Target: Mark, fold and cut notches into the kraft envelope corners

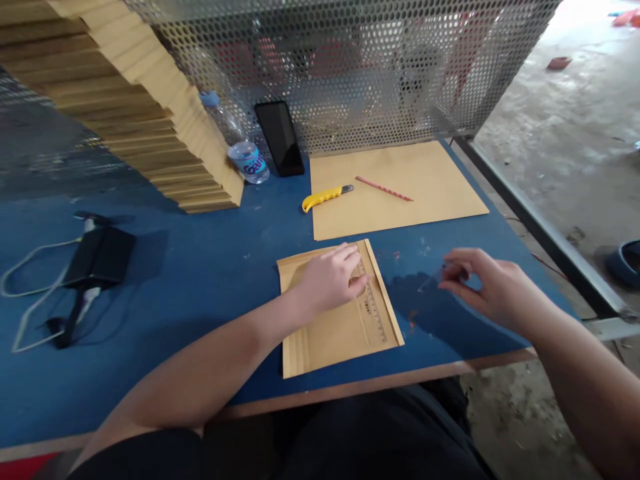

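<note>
Left hand (333, 277) presses flat on a clear plastic ruler (371, 308) atop the small brown envelope (335, 333), ruler's length running toward the bench's near edge; right hand (493, 290) pinches something small just beside it.

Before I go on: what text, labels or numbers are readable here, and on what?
Water bottle label: white letters, roughly "Gam", cut off and blurred.
Ruler under the left hand: scale marks and digits, too small to read.
Phone, yellow knife, pencil: no readable text.

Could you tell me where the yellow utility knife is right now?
The yellow utility knife lies on the blue table, at the large brown sheet's left edge, beside the pink pencil.
</note>
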`<action>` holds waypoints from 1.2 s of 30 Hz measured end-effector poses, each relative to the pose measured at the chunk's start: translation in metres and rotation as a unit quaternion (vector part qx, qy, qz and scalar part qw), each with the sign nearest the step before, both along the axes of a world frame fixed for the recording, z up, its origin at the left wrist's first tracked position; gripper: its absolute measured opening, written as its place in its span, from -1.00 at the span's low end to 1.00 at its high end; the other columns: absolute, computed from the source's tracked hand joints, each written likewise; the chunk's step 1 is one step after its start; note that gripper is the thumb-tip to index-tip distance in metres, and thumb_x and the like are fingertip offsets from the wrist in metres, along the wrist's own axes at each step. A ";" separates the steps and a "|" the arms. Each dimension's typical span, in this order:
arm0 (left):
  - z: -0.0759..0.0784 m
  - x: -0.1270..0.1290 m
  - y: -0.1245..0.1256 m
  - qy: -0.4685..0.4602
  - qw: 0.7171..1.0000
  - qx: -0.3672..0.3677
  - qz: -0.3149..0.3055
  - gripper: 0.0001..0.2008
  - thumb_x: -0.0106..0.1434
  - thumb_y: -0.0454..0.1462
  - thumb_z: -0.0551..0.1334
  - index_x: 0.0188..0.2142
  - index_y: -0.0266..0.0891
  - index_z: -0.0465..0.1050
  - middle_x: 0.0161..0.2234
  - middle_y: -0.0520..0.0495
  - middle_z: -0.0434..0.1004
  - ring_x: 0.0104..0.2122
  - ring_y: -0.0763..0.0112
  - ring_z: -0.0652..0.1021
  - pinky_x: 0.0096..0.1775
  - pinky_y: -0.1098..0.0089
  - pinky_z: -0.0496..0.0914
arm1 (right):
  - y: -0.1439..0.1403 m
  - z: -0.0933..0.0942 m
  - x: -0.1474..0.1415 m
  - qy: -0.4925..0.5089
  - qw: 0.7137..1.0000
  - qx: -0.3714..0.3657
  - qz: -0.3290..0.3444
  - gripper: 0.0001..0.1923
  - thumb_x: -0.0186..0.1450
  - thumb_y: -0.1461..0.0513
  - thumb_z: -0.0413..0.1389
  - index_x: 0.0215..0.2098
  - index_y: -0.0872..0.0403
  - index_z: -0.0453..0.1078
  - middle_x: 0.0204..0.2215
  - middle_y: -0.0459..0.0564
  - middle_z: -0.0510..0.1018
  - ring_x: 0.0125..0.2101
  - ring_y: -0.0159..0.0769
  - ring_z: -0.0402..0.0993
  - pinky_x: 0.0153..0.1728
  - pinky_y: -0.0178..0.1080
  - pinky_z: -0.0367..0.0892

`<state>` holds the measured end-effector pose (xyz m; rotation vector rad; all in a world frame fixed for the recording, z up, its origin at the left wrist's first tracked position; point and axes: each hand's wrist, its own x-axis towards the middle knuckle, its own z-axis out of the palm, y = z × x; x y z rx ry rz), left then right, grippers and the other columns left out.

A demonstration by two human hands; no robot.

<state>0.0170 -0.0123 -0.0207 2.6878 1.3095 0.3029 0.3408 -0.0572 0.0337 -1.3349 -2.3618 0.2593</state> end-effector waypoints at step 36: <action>-0.006 0.000 0.015 -0.030 0.999 -0.025 -0.029 -0.43 0.51 -0.09 0.17 0.41 -0.28 0.32 0.31 -0.34 0.38 0.31 -0.11 0.36 0.22 -0.08 0.36 | 0.079 -0.046 -0.060 -0.016 0.956 0.056 0.286 -0.72 0.44 0.01 0.26 -0.18 0.06 0.61 0.07 0.19 0.68 0.20 0.12 0.57 0.25 0.22 0.43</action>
